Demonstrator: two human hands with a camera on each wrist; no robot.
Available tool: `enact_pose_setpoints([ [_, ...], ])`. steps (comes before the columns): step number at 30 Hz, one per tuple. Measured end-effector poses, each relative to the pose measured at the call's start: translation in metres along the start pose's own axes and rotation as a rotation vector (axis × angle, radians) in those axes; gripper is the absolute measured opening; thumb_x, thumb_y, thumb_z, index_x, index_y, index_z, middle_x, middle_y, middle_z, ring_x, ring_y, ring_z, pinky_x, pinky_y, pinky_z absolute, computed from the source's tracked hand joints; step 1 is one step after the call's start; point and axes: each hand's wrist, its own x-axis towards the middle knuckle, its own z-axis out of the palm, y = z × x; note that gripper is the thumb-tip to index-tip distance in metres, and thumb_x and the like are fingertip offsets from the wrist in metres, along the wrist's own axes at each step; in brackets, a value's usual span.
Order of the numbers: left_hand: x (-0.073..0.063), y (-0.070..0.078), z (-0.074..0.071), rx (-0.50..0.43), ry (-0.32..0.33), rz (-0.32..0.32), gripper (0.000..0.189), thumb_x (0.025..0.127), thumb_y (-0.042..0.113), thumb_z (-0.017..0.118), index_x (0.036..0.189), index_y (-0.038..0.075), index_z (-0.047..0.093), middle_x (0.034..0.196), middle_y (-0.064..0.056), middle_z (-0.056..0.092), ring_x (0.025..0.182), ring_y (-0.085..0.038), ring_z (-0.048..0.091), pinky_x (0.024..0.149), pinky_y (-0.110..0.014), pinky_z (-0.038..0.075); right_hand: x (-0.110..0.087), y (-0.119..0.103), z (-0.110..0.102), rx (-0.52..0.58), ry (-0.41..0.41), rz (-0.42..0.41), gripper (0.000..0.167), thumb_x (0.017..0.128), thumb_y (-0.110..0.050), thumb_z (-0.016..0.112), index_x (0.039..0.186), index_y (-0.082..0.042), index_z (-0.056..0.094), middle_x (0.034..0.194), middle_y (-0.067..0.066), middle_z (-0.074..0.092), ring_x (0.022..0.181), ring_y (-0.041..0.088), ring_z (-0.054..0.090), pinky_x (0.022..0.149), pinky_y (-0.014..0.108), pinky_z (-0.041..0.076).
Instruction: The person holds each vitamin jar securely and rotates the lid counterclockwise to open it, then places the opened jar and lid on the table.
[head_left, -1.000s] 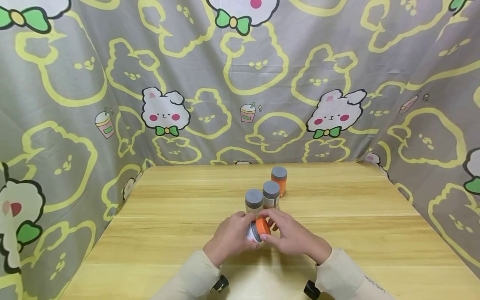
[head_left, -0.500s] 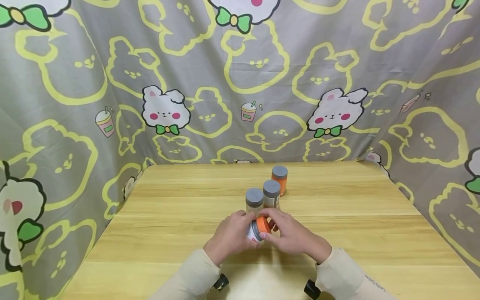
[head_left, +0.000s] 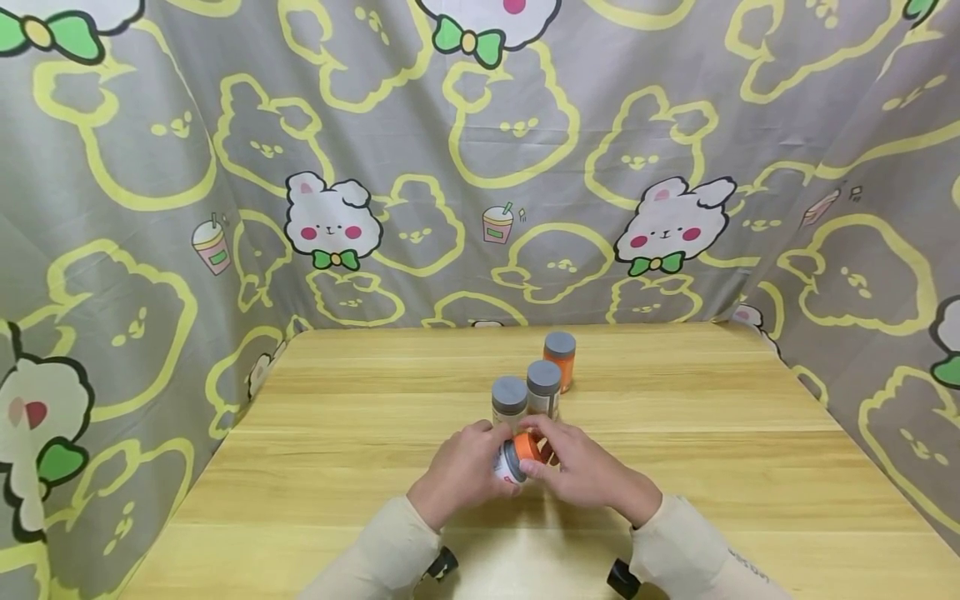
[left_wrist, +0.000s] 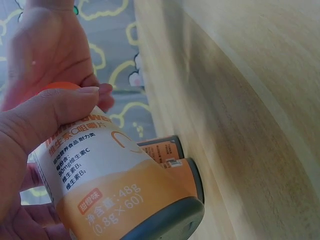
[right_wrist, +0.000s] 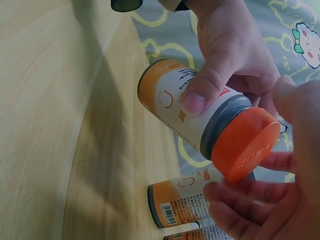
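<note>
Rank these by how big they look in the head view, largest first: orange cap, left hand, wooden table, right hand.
1. Wooden table
2. Left hand and right hand, too alike to rank
3. Orange cap

Cream sleeves (head_left: 393, 546), dark right-sleeve lettering (head_left: 748, 567)
</note>
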Motion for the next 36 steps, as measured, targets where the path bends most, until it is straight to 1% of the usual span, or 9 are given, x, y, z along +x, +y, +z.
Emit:
enact_pose_setpoints([
  [3, 0.000, 0.000, 0.000, -0.002, -0.004, -0.004, 0.054, 0.063, 0.035, 0.089, 0.106, 0.013, 0.064, 0.086, -0.002, 0.060, 0.066, -0.010, 0.052, 0.056, -0.022, 0.044, 0.000, -0.001, 0.000, 0.003, -0.005, 0.002, 0.042, 0.095, -0.032, 0.063, 0.128, -0.010, 0.050, 0.101, -0.003, 0.059, 0.082, 0.010, 0.058, 0.071, 0.033, 0.052],
  [9, 0.000, 0.000, -0.001, 0.006, -0.007, -0.007, 0.056, 0.063, 0.035, 0.089, 0.109, 0.012, 0.064, 0.086, -0.002, 0.060, 0.066, -0.010, 0.052, 0.056, -0.023, 0.044, 0.000, -0.002, 0.000, -0.004, 0.004, -0.021, 0.044, 0.091, -0.028, 0.068, 0.129, -0.013, 0.051, 0.113, -0.004, 0.056, 0.087, 0.009, 0.056, 0.072, 0.035, 0.052],
  [17, 0.000, -0.001, -0.001, 0.008, -0.002, -0.008, 0.056, 0.063, 0.035, 0.089, 0.108, 0.013, 0.064, 0.085, -0.002, 0.059, 0.065, -0.010, 0.052, 0.055, -0.022, 0.044, -0.001, -0.001, 0.001, -0.001, 0.023, -0.052, 0.046, 0.088, -0.023, 0.071, 0.128, -0.013, 0.050, 0.114, -0.006, 0.055, 0.090, 0.009, 0.055, 0.072, 0.035, 0.052],
  [28, -0.001, -0.004, 0.000, -0.007, 0.010, -0.010, 0.054, 0.062, 0.032, 0.090, 0.105, 0.013, 0.064, 0.084, -0.002, 0.059, 0.065, -0.010, 0.052, 0.056, -0.023, 0.044, -0.002, -0.001, -0.002, 0.000, 0.040, -0.032, 0.047, 0.089, -0.026, 0.071, 0.128, -0.010, 0.051, 0.111, -0.005, 0.055, 0.089, 0.009, 0.056, 0.071, 0.031, 0.051],
  [32, -0.001, -0.006, 0.000, -0.015, 0.004, -0.026, 0.055, 0.063, 0.031, 0.089, 0.107, 0.012, 0.063, 0.085, -0.002, 0.059, 0.066, -0.011, 0.053, 0.057, -0.024, 0.045, -0.001, 0.000, -0.002, 0.008, 0.046, -0.017, 0.049, 0.088, -0.026, 0.072, 0.128, -0.007, 0.051, 0.110, -0.005, 0.056, 0.087, 0.010, 0.057, 0.073, 0.031, 0.052],
  [36, -0.001, -0.010, 0.000, -0.037, 0.004, -0.051, 0.059, 0.064, 0.030, 0.089, 0.112, 0.009, 0.062, 0.088, -0.004, 0.060, 0.069, -0.013, 0.055, 0.060, -0.026, 0.048, 0.000, 0.003, -0.004, 0.010, 0.055, -0.002, 0.050, 0.088, -0.026, 0.072, 0.128, -0.005, 0.051, 0.107, -0.005, 0.057, 0.085, 0.011, 0.057, 0.073, 0.034, 0.053],
])
